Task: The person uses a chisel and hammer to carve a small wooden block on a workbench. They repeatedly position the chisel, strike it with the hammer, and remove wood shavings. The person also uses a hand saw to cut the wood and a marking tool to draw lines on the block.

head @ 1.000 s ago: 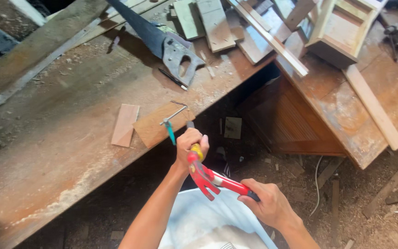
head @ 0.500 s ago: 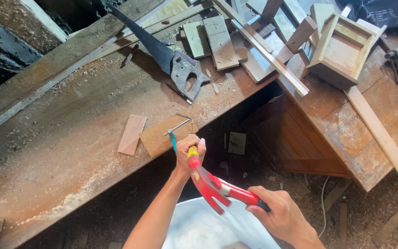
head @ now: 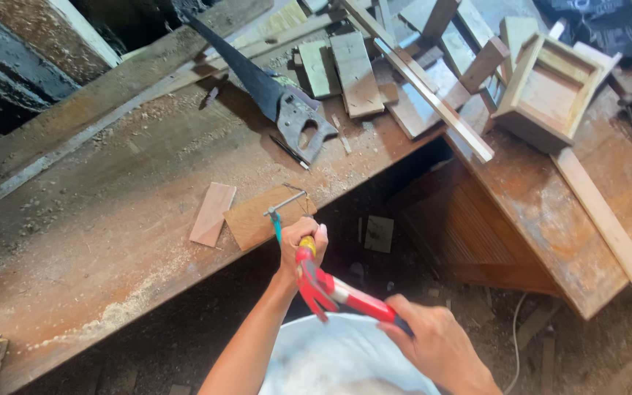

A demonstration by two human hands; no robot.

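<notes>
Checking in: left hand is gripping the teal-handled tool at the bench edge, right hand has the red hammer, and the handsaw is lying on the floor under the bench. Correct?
Not quite. The handsaw lies on top of the workbench, not on the floor, as the head view shows. The rest holds: the left hand grips the teal-handled tool at the bench edge and the right hand holds the red hammer.

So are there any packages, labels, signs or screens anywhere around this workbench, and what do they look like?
None that can be made out: no package, sign or screen shows.
The workbench holds only a handsaw, wood offcuts and a small open wooden box.
The left hand and right hand grip red-handled tools without visible labels.
</notes>
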